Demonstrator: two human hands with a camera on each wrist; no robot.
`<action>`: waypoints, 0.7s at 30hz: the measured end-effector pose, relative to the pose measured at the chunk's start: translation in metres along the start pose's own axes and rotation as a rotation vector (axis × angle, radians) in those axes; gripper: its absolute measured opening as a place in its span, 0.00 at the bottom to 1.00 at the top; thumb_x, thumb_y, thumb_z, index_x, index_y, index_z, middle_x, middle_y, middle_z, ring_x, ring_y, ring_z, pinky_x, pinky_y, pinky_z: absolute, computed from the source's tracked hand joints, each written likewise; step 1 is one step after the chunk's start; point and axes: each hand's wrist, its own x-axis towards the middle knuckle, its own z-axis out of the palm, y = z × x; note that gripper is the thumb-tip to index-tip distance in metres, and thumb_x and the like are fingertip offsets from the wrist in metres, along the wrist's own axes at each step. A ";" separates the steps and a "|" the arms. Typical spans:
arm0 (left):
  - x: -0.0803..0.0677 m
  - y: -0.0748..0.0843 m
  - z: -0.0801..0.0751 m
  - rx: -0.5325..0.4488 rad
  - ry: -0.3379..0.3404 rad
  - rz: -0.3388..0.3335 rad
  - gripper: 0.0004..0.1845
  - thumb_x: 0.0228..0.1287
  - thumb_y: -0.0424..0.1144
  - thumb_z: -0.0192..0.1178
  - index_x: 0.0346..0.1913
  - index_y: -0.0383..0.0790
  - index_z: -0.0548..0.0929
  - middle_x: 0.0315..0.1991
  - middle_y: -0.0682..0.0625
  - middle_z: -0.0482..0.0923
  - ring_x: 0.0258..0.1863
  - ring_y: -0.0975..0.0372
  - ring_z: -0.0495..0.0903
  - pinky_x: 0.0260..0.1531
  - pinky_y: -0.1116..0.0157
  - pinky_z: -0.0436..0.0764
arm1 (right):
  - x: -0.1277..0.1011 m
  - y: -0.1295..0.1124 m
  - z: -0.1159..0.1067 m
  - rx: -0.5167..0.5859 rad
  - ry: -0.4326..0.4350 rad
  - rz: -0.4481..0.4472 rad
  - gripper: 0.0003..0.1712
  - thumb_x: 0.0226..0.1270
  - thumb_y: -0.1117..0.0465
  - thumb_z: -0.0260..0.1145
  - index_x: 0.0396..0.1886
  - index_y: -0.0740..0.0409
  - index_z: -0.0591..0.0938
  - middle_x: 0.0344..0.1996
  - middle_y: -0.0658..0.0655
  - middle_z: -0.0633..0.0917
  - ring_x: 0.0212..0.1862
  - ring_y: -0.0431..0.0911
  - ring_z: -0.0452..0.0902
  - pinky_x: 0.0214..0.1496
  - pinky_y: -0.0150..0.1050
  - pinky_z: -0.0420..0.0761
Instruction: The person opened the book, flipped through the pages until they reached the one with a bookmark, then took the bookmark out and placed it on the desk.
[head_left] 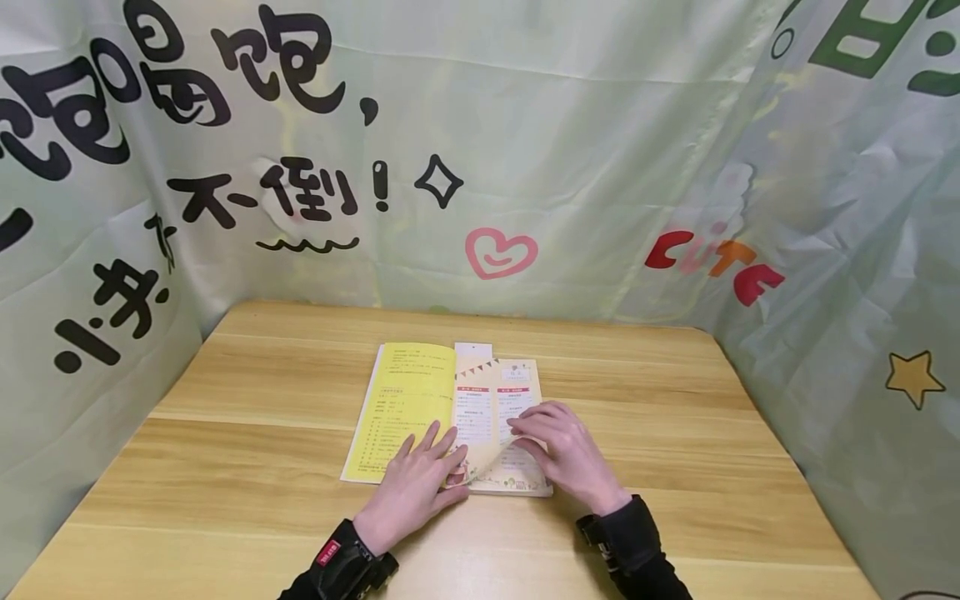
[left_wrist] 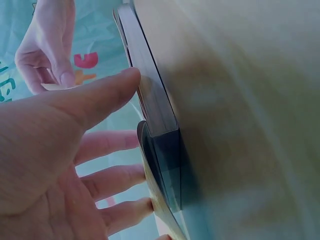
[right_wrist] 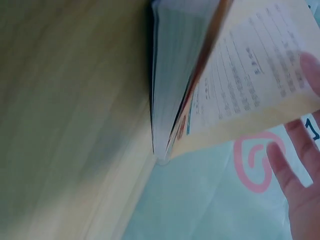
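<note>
1. Head view: I log one open book (head_left: 448, 421) on the table (head_left: 225, 467), long axis running away from the person. The left hand (head_left: 420, 492), fingers straight and spread, presses its yellow left page. The right hand (head_left: 566, 454) is nearer the lifted page (head_left: 480, 425) and pinches its edge above the book's right half.
2. Left wrist view: one book (left_wrist: 155, 110) edge-on, spread fingers (left_wrist: 110, 145) against it.
3. Right wrist view: one curled page (right_wrist: 245, 85), a fingertip (right_wrist: 311, 70) on it; I cannot tell the grip.
</note>
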 end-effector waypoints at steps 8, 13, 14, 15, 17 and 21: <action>0.001 0.001 0.002 -0.005 0.026 -0.004 0.25 0.67 0.54 0.64 0.62 0.46 0.82 0.69 0.43 0.75 0.73 0.42 0.68 0.68 0.36 0.70 | 0.004 -0.007 0.008 -0.057 0.119 0.051 0.21 0.48 0.66 0.78 0.46 0.60 0.88 0.40 0.55 0.92 0.46 0.50 0.84 0.54 0.47 0.80; 0.001 0.002 0.003 0.006 0.070 0.010 0.20 0.68 0.48 0.63 0.59 0.46 0.84 0.67 0.42 0.77 0.72 0.42 0.70 0.67 0.35 0.71 | 0.008 -0.014 0.015 -0.066 0.223 0.102 0.21 0.50 0.63 0.77 0.47 0.61 0.88 0.42 0.58 0.91 0.49 0.53 0.84 0.56 0.47 0.79; 0.001 0.002 0.003 0.006 0.077 0.011 0.19 0.68 0.48 0.63 0.58 0.46 0.84 0.67 0.42 0.78 0.71 0.42 0.70 0.67 0.35 0.71 | 0.009 -0.016 0.016 -0.066 0.238 0.113 0.22 0.50 0.63 0.77 0.48 0.61 0.88 0.43 0.58 0.91 0.50 0.54 0.84 0.57 0.47 0.79; 0.002 0.003 0.004 0.005 0.083 0.010 0.18 0.68 0.47 0.63 0.58 0.46 0.84 0.67 0.42 0.78 0.71 0.42 0.71 0.67 0.35 0.71 | 0.010 -0.017 0.018 -0.065 0.248 0.125 0.23 0.50 0.63 0.78 0.48 0.62 0.88 0.44 0.59 0.91 0.51 0.54 0.84 0.58 0.48 0.80; 0.002 0.003 0.004 0.003 0.091 0.008 0.17 0.69 0.46 0.62 0.57 0.46 0.84 0.67 0.42 0.78 0.71 0.42 0.71 0.67 0.35 0.70 | 0.011 -0.020 0.020 -0.063 0.261 0.146 0.24 0.48 0.63 0.78 0.48 0.63 0.87 0.46 0.61 0.90 0.52 0.56 0.85 0.59 0.50 0.81; 0.002 0.004 0.004 0.012 0.105 0.007 0.16 0.70 0.45 0.61 0.57 0.47 0.84 0.66 0.42 0.78 0.71 0.45 0.72 0.67 0.35 0.70 | 0.013 -0.024 0.023 -0.053 0.266 0.173 0.26 0.48 0.64 0.77 0.51 0.65 0.85 0.49 0.66 0.88 0.54 0.58 0.85 0.60 0.55 0.82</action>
